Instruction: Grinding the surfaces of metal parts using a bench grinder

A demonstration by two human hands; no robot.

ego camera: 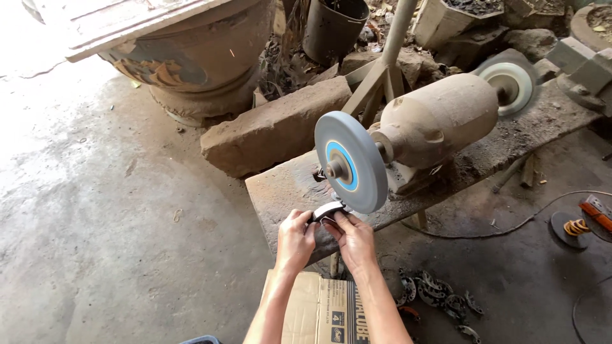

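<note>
A dusty bench grinder (433,121) sits on a rough plank bench (287,191). Its near wheel (349,162) is grey with a blue ring around the hub; a second pale wheel (510,86) is at the far end. My left hand (294,241) and my right hand (354,239) together hold a small curved metal piece (327,211). Its top edge is pressed against the lower rim of the near wheel. Fingers hide most of the piece.
A cardboard box (325,312) lies below my arms. Several curved metal parts (433,293) are piled on the concrete floor at the right. A long stone block (274,127) and a large clay pot (191,57) stand behind the bench. A cable and a tool (590,220) lie far right.
</note>
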